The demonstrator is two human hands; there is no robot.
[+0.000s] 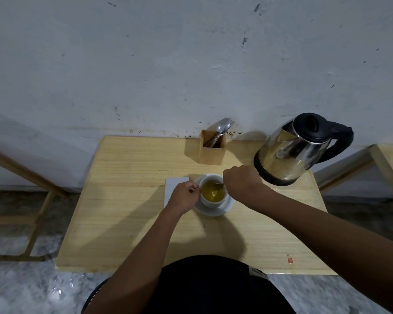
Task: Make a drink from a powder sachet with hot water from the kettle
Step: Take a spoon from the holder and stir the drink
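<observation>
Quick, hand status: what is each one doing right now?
Left hand: closed, gripping the cup at its left side.
Right hand: closed, holding a spoon dipped in the drink.

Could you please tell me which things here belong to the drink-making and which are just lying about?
In use: cup, saucer, stirring spoon in the right hand, left hand holding the cup, kettle.
Lying about: wooden cutlery holder with spare spoon and fork, white sheet beside the saucer.

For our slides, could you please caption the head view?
Right hand holds a spoon in the yellow drink; left hand grips the white cup on its saucer, kettle beside.
</observation>
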